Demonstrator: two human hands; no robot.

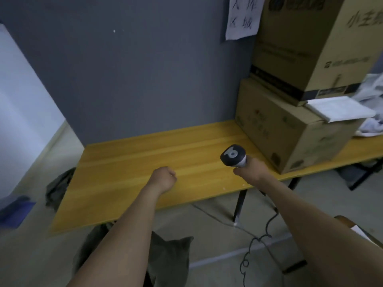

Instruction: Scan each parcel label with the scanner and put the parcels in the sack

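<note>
A grey wall fills the back, with a white paper carrying handwritten signs stuck on it at the top. Before the wall stands a long yellow wooden table. At its right end two brown boxes are stacked, the upper one much taller, and a white sheet lies on the lower box, next to the upper one. Under the near edge of the table, on the grey floor, lies a dark grey-green sack, partly hidden by the left arm. The left hand is above the table, closed in an empty fist. The right hand is closed around the handle of the scanner, whose dark head is turned up over the table, just beside the lower box. A black cable hangs from the scanner to the floor. The image is blurred and I see no parcel label
</note>
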